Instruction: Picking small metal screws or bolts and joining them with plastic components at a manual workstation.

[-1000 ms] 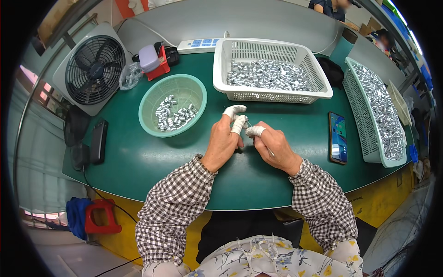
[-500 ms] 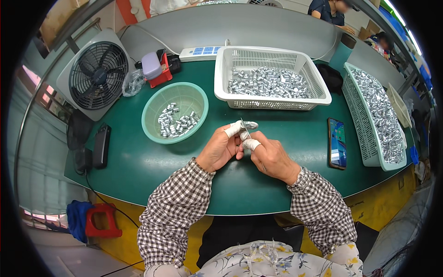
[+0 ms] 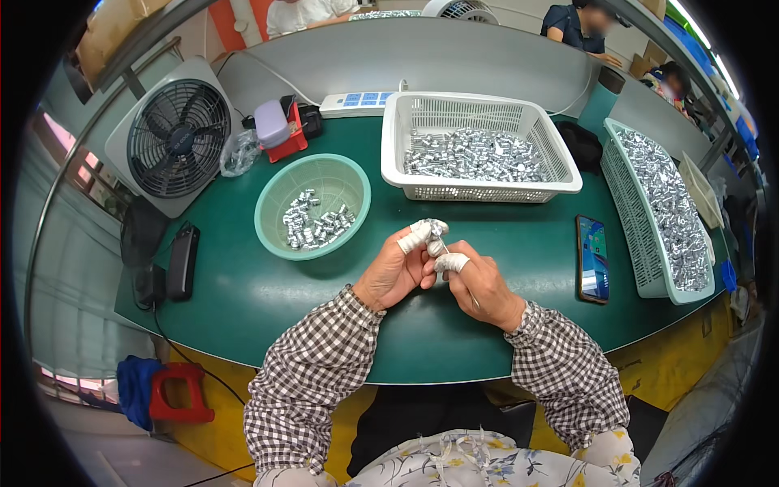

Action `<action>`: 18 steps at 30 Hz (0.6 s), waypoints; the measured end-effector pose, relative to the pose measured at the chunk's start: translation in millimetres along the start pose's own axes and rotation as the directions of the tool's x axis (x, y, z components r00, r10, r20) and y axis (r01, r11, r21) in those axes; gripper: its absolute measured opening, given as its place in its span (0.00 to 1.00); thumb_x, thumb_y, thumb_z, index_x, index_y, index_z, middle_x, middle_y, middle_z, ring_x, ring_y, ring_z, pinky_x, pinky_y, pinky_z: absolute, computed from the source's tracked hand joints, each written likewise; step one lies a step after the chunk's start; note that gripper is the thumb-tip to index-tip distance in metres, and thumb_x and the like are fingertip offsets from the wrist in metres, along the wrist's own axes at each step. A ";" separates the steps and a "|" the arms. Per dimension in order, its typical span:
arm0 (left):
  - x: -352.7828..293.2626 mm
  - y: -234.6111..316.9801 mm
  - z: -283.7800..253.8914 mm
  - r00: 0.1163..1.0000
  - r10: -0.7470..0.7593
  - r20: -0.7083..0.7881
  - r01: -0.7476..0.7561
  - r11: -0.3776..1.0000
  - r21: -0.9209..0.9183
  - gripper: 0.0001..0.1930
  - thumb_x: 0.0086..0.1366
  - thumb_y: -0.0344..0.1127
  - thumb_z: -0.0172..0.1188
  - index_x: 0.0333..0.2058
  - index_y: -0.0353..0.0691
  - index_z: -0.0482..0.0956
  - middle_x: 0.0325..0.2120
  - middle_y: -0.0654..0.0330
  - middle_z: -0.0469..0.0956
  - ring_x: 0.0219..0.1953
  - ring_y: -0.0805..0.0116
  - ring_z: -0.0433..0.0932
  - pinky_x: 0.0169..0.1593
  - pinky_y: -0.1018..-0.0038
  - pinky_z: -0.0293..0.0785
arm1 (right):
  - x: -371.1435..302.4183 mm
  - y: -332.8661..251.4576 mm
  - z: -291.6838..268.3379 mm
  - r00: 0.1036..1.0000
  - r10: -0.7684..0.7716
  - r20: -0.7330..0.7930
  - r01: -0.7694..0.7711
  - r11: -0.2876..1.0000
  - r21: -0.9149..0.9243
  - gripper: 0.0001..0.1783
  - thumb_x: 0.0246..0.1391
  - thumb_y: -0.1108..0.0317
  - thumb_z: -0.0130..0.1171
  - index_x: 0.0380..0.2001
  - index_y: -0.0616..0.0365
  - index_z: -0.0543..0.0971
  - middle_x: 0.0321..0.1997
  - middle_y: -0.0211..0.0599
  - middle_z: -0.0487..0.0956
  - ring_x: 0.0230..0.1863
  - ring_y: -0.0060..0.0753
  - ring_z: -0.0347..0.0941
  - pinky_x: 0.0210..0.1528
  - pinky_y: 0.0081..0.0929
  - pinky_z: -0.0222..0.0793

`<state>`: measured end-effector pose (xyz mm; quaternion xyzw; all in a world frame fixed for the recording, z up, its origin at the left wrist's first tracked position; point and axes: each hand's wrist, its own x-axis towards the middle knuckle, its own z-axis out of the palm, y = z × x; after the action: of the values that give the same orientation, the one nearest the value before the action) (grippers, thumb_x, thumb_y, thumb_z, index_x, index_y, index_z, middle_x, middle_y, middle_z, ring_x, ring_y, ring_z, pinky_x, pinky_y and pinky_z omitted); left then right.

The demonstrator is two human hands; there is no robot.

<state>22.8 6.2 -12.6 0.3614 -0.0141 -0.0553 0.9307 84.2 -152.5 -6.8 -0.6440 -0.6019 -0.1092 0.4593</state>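
Both hands (image 3: 438, 272) together, taped fingers (image 3: 414, 238) pinched

Fan (image 3: 179, 138), phone (image 3: 593, 258), green bowl (image 3: 312, 206) w/ parts

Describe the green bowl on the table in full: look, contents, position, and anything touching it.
The green bowl is round, pale mint green and looks like plastic, with a rolled rim. It stands upright on the dark green table, left of the white basket and in front of the fan. A loose heap of small silvery metal parts covers part of its bottom; the rest is bare. Neither hand touches it; the left hand is nearest, to its lower right.
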 end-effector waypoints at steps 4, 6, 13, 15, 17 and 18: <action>-0.5 2.4 0.7 0.997 -0.032 0.070 0.033 0.999 -0.008 0.19 0.65 0.42 0.47 0.49 0.37 0.68 0.28 0.66 0.71 0.23 0.79 0.67 0.20 0.81 0.65 | -0.5 2.2 -0.3 1.000 -0.010 0.004 0.009 1.000 0.024 0.13 0.39 0.83 0.51 0.32 0.62 0.72 0.34 0.41 0.71 0.25 0.43 0.72 0.25 0.33 0.69; -1.4 3.1 2.3 0.997 -0.049 0.063 0.048 0.999 0.012 0.19 0.65 0.42 0.47 0.49 0.37 0.68 0.28 0.66 0.71 0.23 0.80 0.67 0.20 0.81 0.65 | -1.4 4.6 0.6 0.999 -0.054 0.005 0.054 0.999 -0.005 0.13 0.38 0.83 0.51 0.33 0.63 0.72 0.34 0.41 0.71 0.26 0.43 0.72 0.25 0.33 0.69; -0.1 4.0 9.6 1.000 -0.014 -0.010 0.014 0.996 0.083 0.17 0.65 0.42 0.47 0.46 0.37 0.70 0.26 0.67 0.70 0.22 0.80 0.65 0.20 0.82 0.64 | 2.9 5.9 -2.3 0.996 -0.078 0.038 0.081 0.992 -0.099 0.12 0.42 0.85 0.47 0.34 0.67 0.70 0.31 0.43 0.73 0.27 0.41 0.74 0.26 0.30 0.70; 4.6 2.9 4.4 0.999 -0.027 -0.035 0.031 0.993 0.112 0.16 0.65 0.42 0.47 0.43 0.36 0.71 0.24 0.68 0.70 0.21 0.80 0.65 0.20 0.83 0.62 | 5.5 5.4 -4.8 0.995 -0.080 0.055 0.086 0.990 -0.113 0.13 0.42 0.85 0.48 0.35 0.67 0.70 0.31 0.43 0.73 0.27 0.41 0.74 0.26 0.30 0.70; 5.2 1.5 -0.9 0.998 -0.020 -0.055 0.027 0.992 0.127 0.15 0.65 0.42 0.47 0.41 0.36 0.72 0.23 0.68 0.69 0.20 0.80 0.64 0.19 0.83 0.62 | 6.9 -0.6 -4.5 0.995 0.028 0.098 -0.016 0.993 -0.116 0.17 0.43 0.84 0.48 0.41 0.67 0.68 0.32 0.43 0.73 0.27 0.37 0.74 0.26 0.29 0.70; 6.8 1.9 -2.5 0.996 0.024 -0.083 -0.015 0.994 0.104 0.15 0.65 0.43 0.47 0.40 0.36 0.72 0.22 0.68 0.69 0.20 0.80 0.64 0.19 0.83 0.61 | 8.2 -5.6 -5.0 0.990 0.082 0.117 -0.067 0.989 -0.129 0.19 0.44 0.84 0.48 0.43 0.67 0.67 0.33 0.42 0.74 0.28 0.36 0.75 0.26 0.28 0.70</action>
<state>29.9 8.5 -13.3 0.4110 0.0189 -0.0301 0.9109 83.4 -151.4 4.2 -0.6989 -0.5964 -0.0897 0.3844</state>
